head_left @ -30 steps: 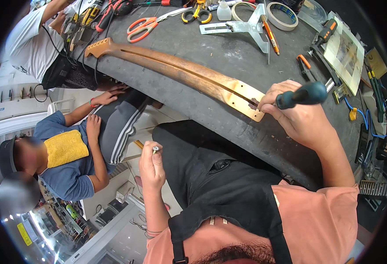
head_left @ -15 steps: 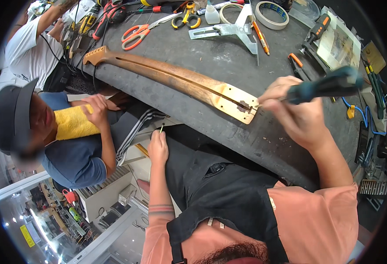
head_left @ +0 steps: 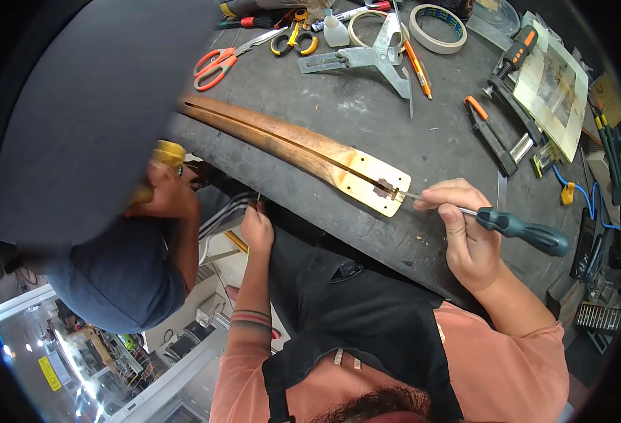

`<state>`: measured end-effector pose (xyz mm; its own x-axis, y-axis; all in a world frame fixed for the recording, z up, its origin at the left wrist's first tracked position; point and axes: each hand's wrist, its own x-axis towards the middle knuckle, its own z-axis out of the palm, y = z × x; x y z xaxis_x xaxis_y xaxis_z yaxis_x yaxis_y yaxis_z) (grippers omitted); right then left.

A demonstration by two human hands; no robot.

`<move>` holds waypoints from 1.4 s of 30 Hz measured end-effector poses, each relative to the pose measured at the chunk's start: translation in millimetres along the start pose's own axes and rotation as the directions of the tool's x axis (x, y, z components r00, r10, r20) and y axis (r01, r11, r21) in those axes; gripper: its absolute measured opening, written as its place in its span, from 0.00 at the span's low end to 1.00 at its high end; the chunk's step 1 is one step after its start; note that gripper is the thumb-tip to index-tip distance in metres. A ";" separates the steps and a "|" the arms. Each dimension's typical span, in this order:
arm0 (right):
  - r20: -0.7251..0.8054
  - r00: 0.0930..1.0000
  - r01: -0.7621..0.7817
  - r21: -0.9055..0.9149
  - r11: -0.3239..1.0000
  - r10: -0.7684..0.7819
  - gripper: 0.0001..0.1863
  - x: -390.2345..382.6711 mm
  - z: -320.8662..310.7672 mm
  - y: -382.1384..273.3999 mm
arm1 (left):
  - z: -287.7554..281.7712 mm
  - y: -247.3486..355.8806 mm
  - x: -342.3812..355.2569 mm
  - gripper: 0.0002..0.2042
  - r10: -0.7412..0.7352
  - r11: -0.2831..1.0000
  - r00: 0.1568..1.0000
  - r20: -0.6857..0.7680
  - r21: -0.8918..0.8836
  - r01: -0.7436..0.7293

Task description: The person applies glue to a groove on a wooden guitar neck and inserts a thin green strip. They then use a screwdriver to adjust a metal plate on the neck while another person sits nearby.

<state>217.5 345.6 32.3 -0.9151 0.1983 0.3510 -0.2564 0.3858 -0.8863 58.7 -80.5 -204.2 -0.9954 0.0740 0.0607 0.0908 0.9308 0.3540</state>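
A wooden guitar neck (head_left: 282, 138) lies back-up on the dark bench, a long groove down its middle. Its pale heel has several small holes and a dark patch by the groove's end. The screwdriver (head_left: 518, 228) with a dark green handle is in my right hand (head_left: 474, 236), gripped by its shaft between thumb and fingers. Its tip meets the heel's end at the groove. My left hand (head_left: 256, 227) is down by my lap below the bench edge, fingers closed round a thin stick-like thing, mostly hidden. A co-worker's cap hides the headstock.
A co-worker in a dark cap (head_left: 92, 120) leans in close on the left, holding something yellow. Red-handled scissors (head_left: 215, 68), a metal angle tool (head_left: 377, 56), a tape roll (head_left: 437, 29), an orange pencil (head_left: 418, 68) and a clamp (head_left: 490, 134) lie across the bench.
My right hand has lowered and the screwdriver's handle has swung down toward me, its tip now at the heel's end. The co-worker has leaned in much closer, covering the upper left.
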 end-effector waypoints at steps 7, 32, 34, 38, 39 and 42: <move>0.082 0.992 0.092 -0.006 0.996 -0.092 0.05 22.1 0.2 -6.0 | 6.8 -19.1 -2.5 0.16 0.008 0.995 0.998 0.056 0.097 -0.013; 0.341 0.923 0.329 -0.462 0.824 -0.177 0.09 47.6 7.2 -17.1 | -12.5 0.0 -11.6 0.15 -0.044 0.999 0.999 -0.027 -0.012 0.044; 0.307 0.936 0.298 -0.438 0.848 -0.171 0.09 49.1 9.3 -17.8 | -11.5 0.0 -11.0 0.15 -0.050 0.999 0.998 -0.025 -0.019 0.049; 0.305 0.939 0.283 -0.425 0.860 -0.158 0.09 52.1 6.4 -18.4 | -11.6 2.7 -8.6 0.15 -0.070 0.996 0.998 -0.008 -0.058 0.069; 0.310 0.934 0.302 -0.429 0.851 -0.176 0.09 51.9 6.7 -16.2 | -12.6 5.5 -7.4 0.15 -0.079 0.995 0.997 0.004 -0.055 0.079; 0.333 0.909 0.383 -0.432 0.816 -0.251 0.09 53.0 0.0 -22.3 | -10.0 1.9 -7.3 0.15 -0.075 0.995 0.997 -0.006 -0.071 0.074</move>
<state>174.7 347.5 70.7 -0.8713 -0.2159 0.4408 -0.4254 0.7803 -0.4585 66.5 -82.8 -194.6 -0.9992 0.0020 0.0399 0.0187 0.9062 0.4225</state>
